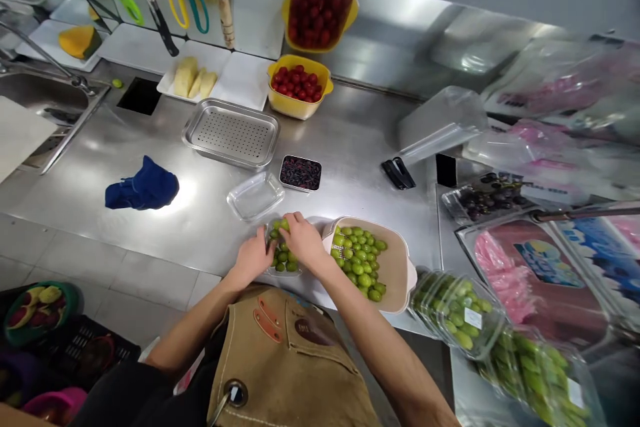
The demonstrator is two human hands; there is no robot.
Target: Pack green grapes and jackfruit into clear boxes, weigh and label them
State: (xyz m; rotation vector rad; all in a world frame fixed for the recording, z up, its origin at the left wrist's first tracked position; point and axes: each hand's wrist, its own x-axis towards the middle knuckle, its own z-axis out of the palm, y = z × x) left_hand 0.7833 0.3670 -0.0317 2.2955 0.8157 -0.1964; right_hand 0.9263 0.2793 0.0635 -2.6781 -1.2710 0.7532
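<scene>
A small clear plastic box (283, 269) of green grapes sits at the near edge of the steel counter. My left hand (254, 255) grips its left side with curled fingers. My right hand (303, 238) lies over the top of the grapes, fingers bent down onto them. Just to the right stands a beige colander basket (395, 273) holding loose green grapes (361, 260). An empty clear box (255, 195) lies behind my hands. A small black tray of dark berries (300, 173) sits beyond it.
A perforated steel tray (231, 133), a yellow bowl of red cherry tomatoes (299, 85) and a blue cloth (143, 187) lie on the counter. Packed grape boxes (457, 313) stand at the right. A sink (40, 97) is at far left. Black clips (398, 173) lie mid-counter.
</scene>
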